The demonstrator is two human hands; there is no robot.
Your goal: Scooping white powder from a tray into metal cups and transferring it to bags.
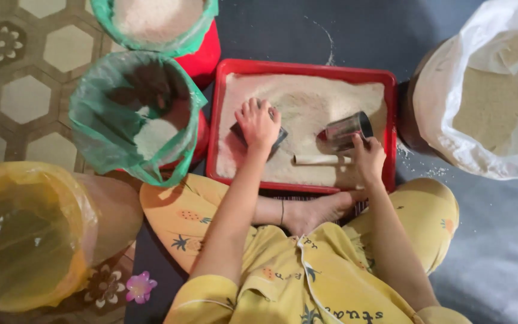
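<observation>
Over the red rectangular plastic tray [213, 120] of white grain, left hand [258, 123] presses a dark scoop [278, 137]; right hand [368, 156] grips a tilted metal cup [346, 129] at three o'clock. Grain remains unscooped; the green-lined bucket [106, 120] at nine o'clock is partly filled.

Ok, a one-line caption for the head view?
Left hand presses a dark scoop into grain in a red tray; right hand holds a metal cup.

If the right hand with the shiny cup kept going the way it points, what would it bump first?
Probably the grain heaped in the red tray: the right hand tips the metal cup toward it. Depth is unclear.
</observation>
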